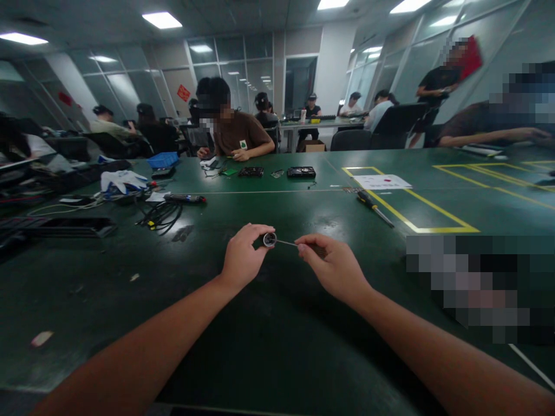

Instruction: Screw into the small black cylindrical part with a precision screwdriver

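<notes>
My left hand (246,254) pinches a small round part (269,239) between thumb and fingers. The part has a pale rim and a dark hollow end turned towards me. In my right hand (332,263) is a thin metal rod-like tool (286,242), gripped between thumb and fingertips. Its tip reaches the open end of the round part; whether it goes inside cannot be made out. The tool's rear end is mostly hidden by the fingers. Both hands are held above the green tabletop (269,341).
A yellow-and-black screwdriver (373,207) lies right, near a white sheet (383,182) and yellow tape. At left are a black cable (162,215), a pen-shaped tool (184,198), gloves (124,182) and a blue bin (163,160). Opposite, a person (243,130) works beside black devices (302,172).
</notes>
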Demonstrator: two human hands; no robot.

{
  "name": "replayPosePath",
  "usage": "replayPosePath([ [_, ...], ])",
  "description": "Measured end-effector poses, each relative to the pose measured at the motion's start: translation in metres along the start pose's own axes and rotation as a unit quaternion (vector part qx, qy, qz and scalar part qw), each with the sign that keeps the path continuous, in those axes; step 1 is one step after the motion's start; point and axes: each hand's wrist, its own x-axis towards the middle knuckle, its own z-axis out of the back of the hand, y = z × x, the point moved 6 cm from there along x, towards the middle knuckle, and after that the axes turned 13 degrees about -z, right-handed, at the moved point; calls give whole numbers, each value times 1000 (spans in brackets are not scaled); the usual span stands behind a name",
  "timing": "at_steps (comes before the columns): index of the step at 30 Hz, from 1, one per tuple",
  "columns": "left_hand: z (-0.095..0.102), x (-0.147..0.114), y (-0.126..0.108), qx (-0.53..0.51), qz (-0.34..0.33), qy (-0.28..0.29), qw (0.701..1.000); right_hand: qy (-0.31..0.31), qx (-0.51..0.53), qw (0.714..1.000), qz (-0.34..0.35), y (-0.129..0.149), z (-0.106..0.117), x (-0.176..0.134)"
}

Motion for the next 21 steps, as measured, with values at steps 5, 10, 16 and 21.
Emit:
replayPosePath([
  [5, 2, 1, 2, -6, -4, -11, 1000, 33, 72, 996, -51, -9, -4, 6],
  [10, 3, 1, 2, -7, 17, -12, 1000, 103, 227, 963, -106, -15, -6, 10],
  [16, 3, 0, 3, -7, 33, -15, 999, 65, 199, 975, -76, -9, 1, 5],
  [21, 3, 1, 2, 4, 28, -10, 1000, 20, 117, 992, -45, -8, 4, 1],
])
